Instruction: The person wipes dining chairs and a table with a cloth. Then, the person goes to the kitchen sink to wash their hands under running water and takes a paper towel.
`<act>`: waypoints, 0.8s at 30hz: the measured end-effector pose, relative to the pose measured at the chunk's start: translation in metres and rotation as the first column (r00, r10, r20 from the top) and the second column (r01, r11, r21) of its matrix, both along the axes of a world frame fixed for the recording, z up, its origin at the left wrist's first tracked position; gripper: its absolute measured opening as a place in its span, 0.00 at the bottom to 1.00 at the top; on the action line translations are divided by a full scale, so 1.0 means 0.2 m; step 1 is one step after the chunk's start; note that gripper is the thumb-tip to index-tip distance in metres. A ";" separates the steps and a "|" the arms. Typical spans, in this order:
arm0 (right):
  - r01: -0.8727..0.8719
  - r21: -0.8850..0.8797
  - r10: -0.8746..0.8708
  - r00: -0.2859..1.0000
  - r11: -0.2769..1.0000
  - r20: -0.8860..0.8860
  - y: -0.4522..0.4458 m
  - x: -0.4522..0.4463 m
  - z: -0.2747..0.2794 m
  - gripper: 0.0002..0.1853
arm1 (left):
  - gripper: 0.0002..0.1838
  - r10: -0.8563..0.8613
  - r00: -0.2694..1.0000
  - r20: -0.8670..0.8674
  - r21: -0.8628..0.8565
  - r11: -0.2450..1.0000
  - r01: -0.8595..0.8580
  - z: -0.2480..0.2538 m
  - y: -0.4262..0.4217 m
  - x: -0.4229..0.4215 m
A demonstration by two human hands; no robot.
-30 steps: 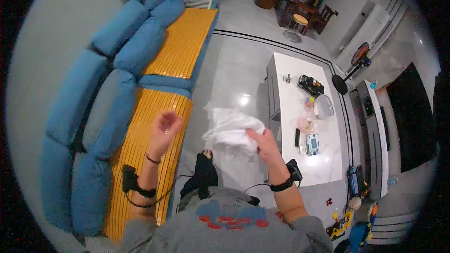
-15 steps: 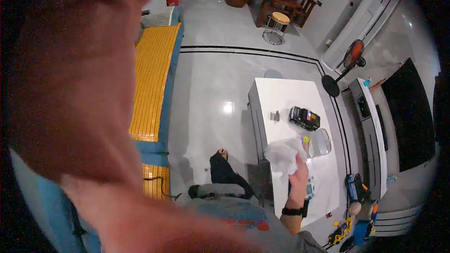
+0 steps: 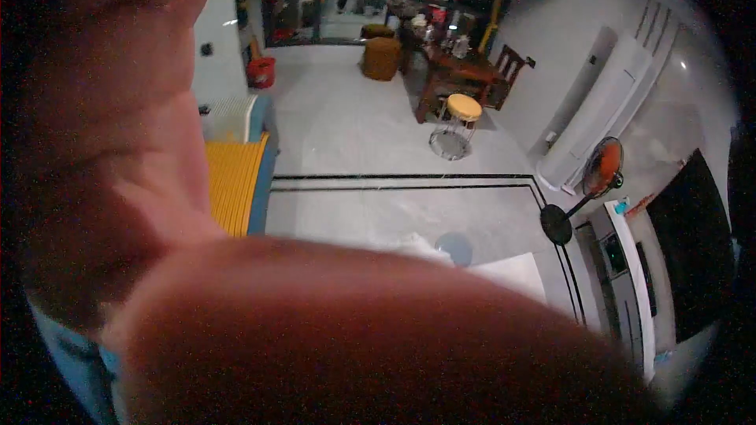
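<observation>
My left hand (image 3: 181,267) is very close to the camera and blurred, filling the left side and the bottom of the view. Its palm is at the left, and what looks like its thumb stretches across the bottom. A reddish blur, perhaps a fingertip, shows at the top right. Most of the fingers lie outside the picture, so whether they grip anything cannot be seen. Just above the thumb, a bit of crumpled white tissue or cloth (image 3: 423,245) shows beside a corner of the white table (image 3: 516,274). My right hand does not show.
A yellow-matted seat (image 3: 235,181) runs along the left. Further back stand a round stool (image 3: 464,108), a brown pouf (image 3: 381,59), a red bucket (image 3: 261,72) and a wooden table (image 3: 465,69). At the right are a standing fan (image 3: 603,167), a TV cabinet (image 3: 626,267) and a dark screen (image 3: 685,244).
The view has tilted up toward the far room. My left thumb now covers much more of the bottom, hiding my right hand, which held the white tissue or cloth, and most of the table.
</observation>
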State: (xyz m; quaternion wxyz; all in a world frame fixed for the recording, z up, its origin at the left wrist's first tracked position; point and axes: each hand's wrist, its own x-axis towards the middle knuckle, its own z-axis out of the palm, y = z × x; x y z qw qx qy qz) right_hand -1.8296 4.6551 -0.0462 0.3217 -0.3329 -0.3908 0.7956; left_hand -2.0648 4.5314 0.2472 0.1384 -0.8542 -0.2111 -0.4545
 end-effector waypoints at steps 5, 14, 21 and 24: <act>0.130 -0.052 -0.133 0.990 0.990 -0.053 0.42 0.00 0.08 0.22 | 0.55 -0.104 0.992 0.074 0.058 0.993 0.100 0.15 0.75 -0.26; 0.733 -0.279 -0.749 0.659 0.621 0.064 1.22 0.32 -0.32 0.21 | 0.55 -0.386 0.904 0.186 0.040 0.922 0.386 -0.05 2.21 -0.26; 0.825 -0.181 -0.844 0.516 0.535 -0.143 2.32 0.42 -0.29 0.18 | 0.54 -0.437 0.853 0.287 -0.008 0.889 0.458 -0.08 3.19 -0.13; 0.827 0.004 -0.812 0.554 0.563 -0.184 2.81 0.36 -0.21 0.18 | 0.45 -0.336 0.798 0.500 -0.280 0.809 0.516 -0.18 3.57 -0.05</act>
